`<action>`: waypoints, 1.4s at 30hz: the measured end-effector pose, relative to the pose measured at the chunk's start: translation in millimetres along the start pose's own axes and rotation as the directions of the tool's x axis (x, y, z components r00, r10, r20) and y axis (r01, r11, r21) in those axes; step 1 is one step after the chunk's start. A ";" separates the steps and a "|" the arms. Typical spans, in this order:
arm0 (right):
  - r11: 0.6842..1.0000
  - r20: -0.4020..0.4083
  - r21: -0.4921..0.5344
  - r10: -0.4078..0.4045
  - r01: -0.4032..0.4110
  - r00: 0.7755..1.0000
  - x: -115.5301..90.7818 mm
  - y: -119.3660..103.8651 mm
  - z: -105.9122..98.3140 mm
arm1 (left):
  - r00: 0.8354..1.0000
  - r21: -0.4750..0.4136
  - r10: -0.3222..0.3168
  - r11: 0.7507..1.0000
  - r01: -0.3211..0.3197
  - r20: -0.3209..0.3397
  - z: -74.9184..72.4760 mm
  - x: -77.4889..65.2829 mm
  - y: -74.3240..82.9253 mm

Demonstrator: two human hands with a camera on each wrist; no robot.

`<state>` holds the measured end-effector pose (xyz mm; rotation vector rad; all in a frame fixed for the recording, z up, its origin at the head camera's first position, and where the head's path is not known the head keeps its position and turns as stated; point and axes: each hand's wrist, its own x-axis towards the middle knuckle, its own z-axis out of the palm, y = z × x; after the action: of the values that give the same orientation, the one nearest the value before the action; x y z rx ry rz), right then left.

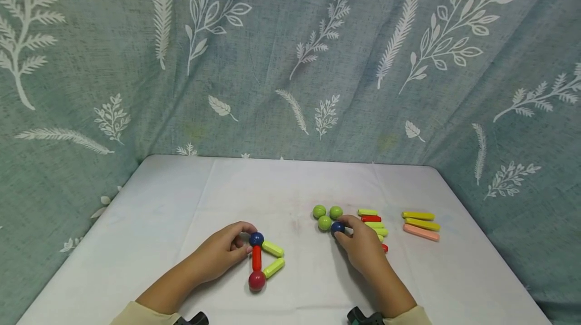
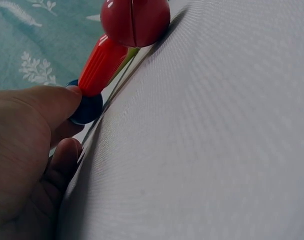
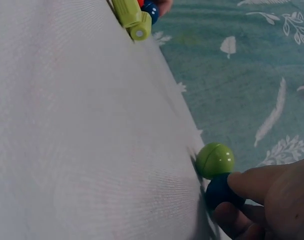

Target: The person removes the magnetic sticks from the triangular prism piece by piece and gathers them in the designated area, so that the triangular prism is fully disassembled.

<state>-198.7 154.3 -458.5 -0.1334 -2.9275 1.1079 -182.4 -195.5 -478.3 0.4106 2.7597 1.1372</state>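
My left hand [image 1: 221, 253] holds a blue ball [image 1: 256, 238] at the far end of a small built piece, with thumb and fingers about it. A red rod [image 1: 256, 259] runs from that ball to a red ball [image 1: 256, 280]. Two lime rods, the far one [image 1: 273, 249] and the near one [image 1: 274, 268], slant out to the right from the two balls; their outer ends carry no ball. Over on the right, my right hand [image 1: 364, 247] pinches another blue ball [image 3: 223, 191] between thumb and fingers, close beside several green balls [image 1: 324, 222].
Several short lime and red rods [image 1: 373, 225] lie beyond my right hand, partly hidden by it. Farther right are two yellow rods [image 1: 421, 224] and a salmon one [image 1: 421, 233]. A leaf-patterned green cloth [image 1: 272, 62] hangs behind the white table [image 1: 181, 183].
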 end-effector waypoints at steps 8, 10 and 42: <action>1.000 -0.012 -0.013 -0.013 0.013 1.000 0.4 -0.2 -1.7 | 1.000 -0.005 0.009 1.000 -0.009 0.002 -0.2 0.6 -2.6; 0.999 -0.043 -0.023 -0.029 0.028 0.999 -2.2 -4.4 -2.1 | 1.000 -0.006 0.015 1.000 -0.015 0.002 -0.4 0.2 -3.3; 0.917 0.538 0.154 -0.390 0.368 0.747 -48.3 -54.9 36.9 | 0.998 0.057 0.061 0.996 -0.061 0.013 -1.6 -1.9 -4.3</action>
<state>-156.2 85.0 -448.8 0.9122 -3.1611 1.2976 -181.7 -200.1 -480.1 0.5096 2.7934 1.0671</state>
